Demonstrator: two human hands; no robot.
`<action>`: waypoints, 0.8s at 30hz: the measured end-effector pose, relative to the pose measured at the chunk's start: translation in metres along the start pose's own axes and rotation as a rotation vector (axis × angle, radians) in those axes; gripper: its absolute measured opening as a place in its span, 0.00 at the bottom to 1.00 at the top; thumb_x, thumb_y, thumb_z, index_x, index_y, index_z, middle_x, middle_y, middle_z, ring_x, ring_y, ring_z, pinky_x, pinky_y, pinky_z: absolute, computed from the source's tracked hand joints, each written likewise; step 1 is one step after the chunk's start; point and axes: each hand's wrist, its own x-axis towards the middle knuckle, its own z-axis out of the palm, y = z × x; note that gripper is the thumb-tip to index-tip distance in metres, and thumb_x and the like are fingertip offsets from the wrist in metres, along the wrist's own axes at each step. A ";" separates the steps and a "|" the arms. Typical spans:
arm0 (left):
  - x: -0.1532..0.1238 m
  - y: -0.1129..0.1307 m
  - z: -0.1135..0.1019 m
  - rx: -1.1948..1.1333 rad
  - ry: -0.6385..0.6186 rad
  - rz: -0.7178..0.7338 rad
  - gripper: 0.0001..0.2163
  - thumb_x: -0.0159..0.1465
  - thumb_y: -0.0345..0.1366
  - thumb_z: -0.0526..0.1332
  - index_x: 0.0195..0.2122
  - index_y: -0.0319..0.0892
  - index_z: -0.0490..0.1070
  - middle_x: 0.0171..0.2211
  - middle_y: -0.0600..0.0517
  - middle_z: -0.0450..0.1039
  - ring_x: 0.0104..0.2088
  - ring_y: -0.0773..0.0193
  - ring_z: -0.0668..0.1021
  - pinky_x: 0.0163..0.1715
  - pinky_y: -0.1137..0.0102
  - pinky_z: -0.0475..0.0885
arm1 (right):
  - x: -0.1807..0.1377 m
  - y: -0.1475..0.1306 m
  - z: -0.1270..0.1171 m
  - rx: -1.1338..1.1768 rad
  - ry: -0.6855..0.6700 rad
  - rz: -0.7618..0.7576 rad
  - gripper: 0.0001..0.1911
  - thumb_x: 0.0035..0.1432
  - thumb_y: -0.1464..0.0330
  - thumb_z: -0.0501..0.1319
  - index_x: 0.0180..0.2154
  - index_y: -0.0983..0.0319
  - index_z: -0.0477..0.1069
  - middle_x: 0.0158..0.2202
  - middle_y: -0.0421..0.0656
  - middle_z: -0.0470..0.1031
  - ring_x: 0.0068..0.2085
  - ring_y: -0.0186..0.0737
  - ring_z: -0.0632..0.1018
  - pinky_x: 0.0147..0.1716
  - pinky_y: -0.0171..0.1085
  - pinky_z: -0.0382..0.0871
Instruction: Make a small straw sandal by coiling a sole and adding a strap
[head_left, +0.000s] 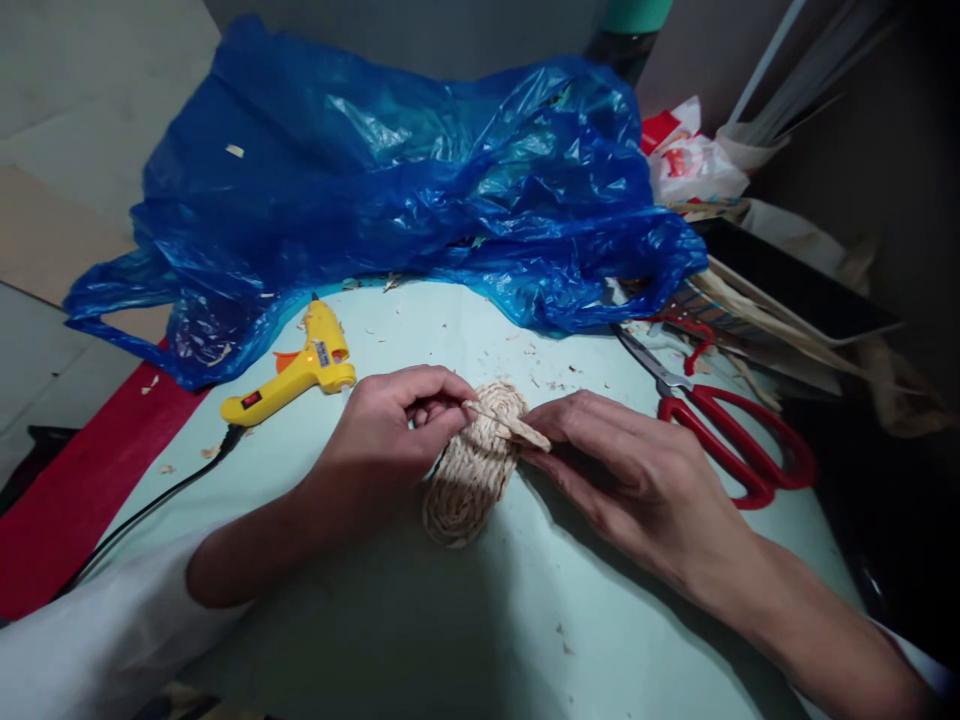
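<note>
A small oval mat of woven straw braid lies on the pale green table top. My left hand is curled round its left side, fingers pinching a thin straw strip that crosses the top of the mat. My right hand pinches the other end of the same strip at the mat's right edge. Both hands rest on the table.
A yellow glue gun with a black cord lies left of my hands. Red-handled scissors lie to the right. A crumpled blue plastic bag fills the back. Dry straw strips are piled at the right, and scraps dot the table.
</note>
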 end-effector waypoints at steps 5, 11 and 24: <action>-0.002 0.001 0.002 0.102 0.020 0.053 0.05 0.58 0.29 0.61 0.28 0.42 0.78 0.28 0.52 0.73 0.26 0.69 0.71 0.24 0.76 0.64 | -0.001 0.000 0.001 -0.033 -0.002 -0.027 0.06 0.67 0.72 0.55 0.39 0.60 0.70 0.33 0.45 0.75 0.34 0.41 0.75 0.33 0.39 0.69; -0.001 0.001 0.001 0.206 0.006 0.078 0.05 0.56 0.28 0.60 0.26 0.40 0.74 0.29 0.52 0.71 0.24 0.70 0.69 0.23 0.75 0.62 | -0.001 -0.001 0.001 -0.025 0.001 -0.003 0.06 0.68 0.72 0.56 0.37 0.61 0.71 0.32 0.45 0.75 0.33 0.40 0.75 0.32 0.38 0.68; 0.000 -0.001 0.001 0.282 -0.018 0.113 0.07 0.53 0.26 0.56 0.29 0.41 0.71 0.30 0.54 0.72 0.25 0.70 0.68 0.26 0.72 0.63 | -0.002 -0.001 0.002 0.034 -0.012 -0.030 0.07 0.66 0.75 0.56 0.39 0.61 0.71 0.34 0.46 0.75 0.34 0.41 0.76 0.32 0.38 0.69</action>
